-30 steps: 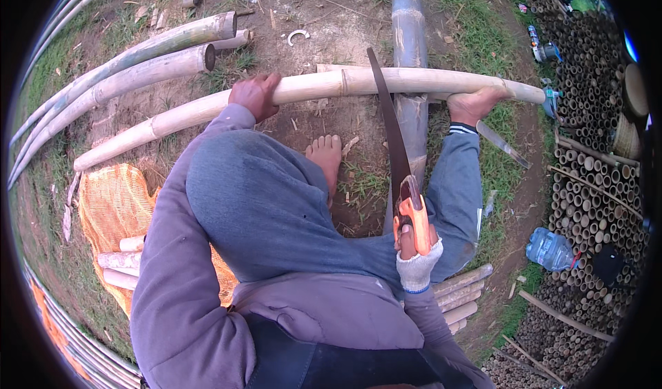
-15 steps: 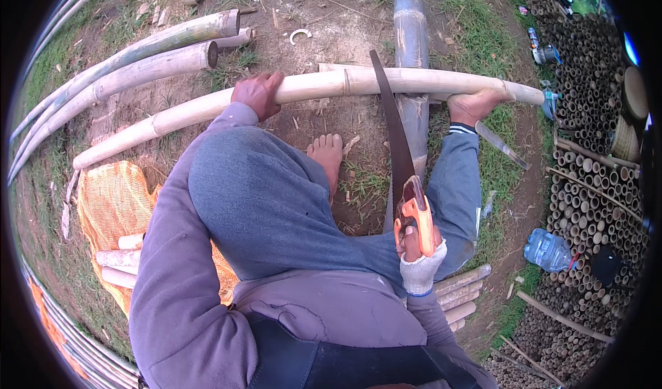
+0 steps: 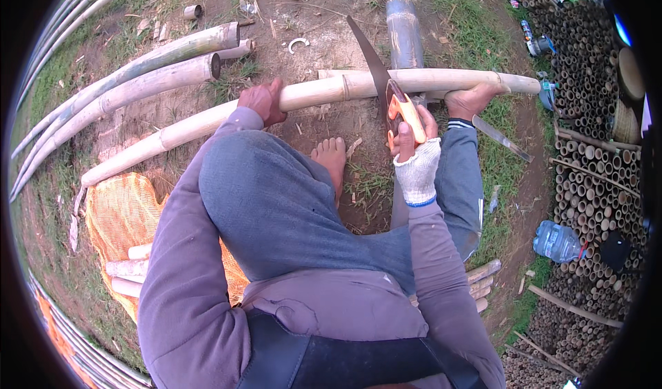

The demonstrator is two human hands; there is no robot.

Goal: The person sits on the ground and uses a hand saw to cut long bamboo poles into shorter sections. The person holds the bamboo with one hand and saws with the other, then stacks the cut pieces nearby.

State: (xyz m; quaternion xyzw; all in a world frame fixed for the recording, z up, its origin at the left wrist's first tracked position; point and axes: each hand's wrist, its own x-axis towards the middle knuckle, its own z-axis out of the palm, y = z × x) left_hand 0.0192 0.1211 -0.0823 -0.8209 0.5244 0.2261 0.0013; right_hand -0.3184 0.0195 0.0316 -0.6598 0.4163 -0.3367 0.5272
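Observation:
A long pale bamboo pole [image 3: 310, 94] lies crosswise in front of me, over a thicker grey bamboo log [image 3: 405, 37]. My left hand [image 3: 263, 102] is closed around the pole, left of its middle. In my right hand [image 3: 418, 147], which wears a fingerless white glove, I grip the orange handle of a hand saw [image 3: 372, 61]. Its dark blade rests across the pole near the log, tip pointing away to the left. My bare right foot [image 3: 472, 101] presses on the pole's right part; my left foot [image 3: 330, 158] is on the soil.
Thick bamboo poles [image 3: 158, 72] lie at the far left. An orange mesh sack [image 3: 121, 213] with cut bamboo pieces is beside my left arm. At right are a knife [image 3: 502, 138], a clear plastic bottle [image 3: 557, 241] and big stacks of cut bamboo [image 3: 593, 175].
My right hand has pushed the saw forward, away from my body, so more of the blade extends past the pole. My left hand keeps its hold on the bamboo pole.

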